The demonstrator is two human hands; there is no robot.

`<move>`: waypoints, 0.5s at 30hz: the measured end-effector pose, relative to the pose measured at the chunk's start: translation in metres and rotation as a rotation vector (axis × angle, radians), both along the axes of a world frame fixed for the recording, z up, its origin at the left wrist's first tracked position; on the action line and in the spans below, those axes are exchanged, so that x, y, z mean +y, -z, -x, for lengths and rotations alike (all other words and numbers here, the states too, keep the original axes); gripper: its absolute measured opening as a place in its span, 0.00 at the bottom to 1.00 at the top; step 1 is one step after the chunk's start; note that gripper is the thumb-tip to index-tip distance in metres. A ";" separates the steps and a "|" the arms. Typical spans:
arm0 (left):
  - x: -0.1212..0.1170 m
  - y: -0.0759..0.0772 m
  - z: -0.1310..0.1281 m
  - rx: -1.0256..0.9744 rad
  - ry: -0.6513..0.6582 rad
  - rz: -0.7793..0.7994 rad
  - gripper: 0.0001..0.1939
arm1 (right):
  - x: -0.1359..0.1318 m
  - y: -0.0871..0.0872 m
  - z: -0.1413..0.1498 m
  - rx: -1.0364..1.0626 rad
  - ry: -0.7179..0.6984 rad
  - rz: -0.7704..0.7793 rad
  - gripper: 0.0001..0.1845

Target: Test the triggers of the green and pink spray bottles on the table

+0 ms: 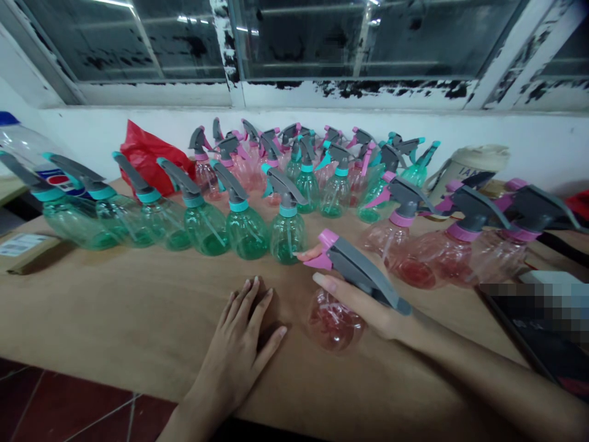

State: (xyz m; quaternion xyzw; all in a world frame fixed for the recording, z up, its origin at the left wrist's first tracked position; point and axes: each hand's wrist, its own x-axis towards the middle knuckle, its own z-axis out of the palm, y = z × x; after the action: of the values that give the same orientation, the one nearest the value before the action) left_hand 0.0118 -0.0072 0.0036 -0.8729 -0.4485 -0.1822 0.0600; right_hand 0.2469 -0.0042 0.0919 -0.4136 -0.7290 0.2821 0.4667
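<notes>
The right hand (368, 310) clasps a pink spray bottle (335, 326), likely steadying it. The left hand (242, 337) lies spread, lower centre.

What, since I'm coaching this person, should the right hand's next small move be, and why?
Probably move the rounded, translucent pink plastic spray bottle toward the three similar pink bottles on the right: the right hand grips it near the top, and it is apart from them, nearer the person.

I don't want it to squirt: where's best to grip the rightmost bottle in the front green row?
Probably by its turquoise collar, from the near side: the bottle stands upright, its nozzle faces left and its grey handle juts right, leaving the collar exposed in front.
</notes>
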 end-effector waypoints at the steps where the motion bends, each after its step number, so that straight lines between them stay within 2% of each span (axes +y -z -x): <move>1: 0.000 0.000 0.000 -0.002 -0.001 0.003 0.26 | 0.000 0.000 0.000 0.012 -0.003 0.018 0.15; 5: 0.000 0.000 -0.001 -0.009 -0.004 0.012 0.26 | 0.000 -0.001 0.001 0.060 -0.020 0.072 0.15; 15: -0.001 -0.002 -0.001 -0.001 -0.005 0.016 0.26 | 0.008 -0.007 -0.001 0.012 -0.054 0.016 0.07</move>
State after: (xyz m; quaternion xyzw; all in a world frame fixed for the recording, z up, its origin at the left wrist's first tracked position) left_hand 0.0130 -0.0079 0.0057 -0.8722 -0.4523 -0.1788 0.0530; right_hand 0.2476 0.0033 0.0985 -0.3956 -0.7350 0.3029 0.4599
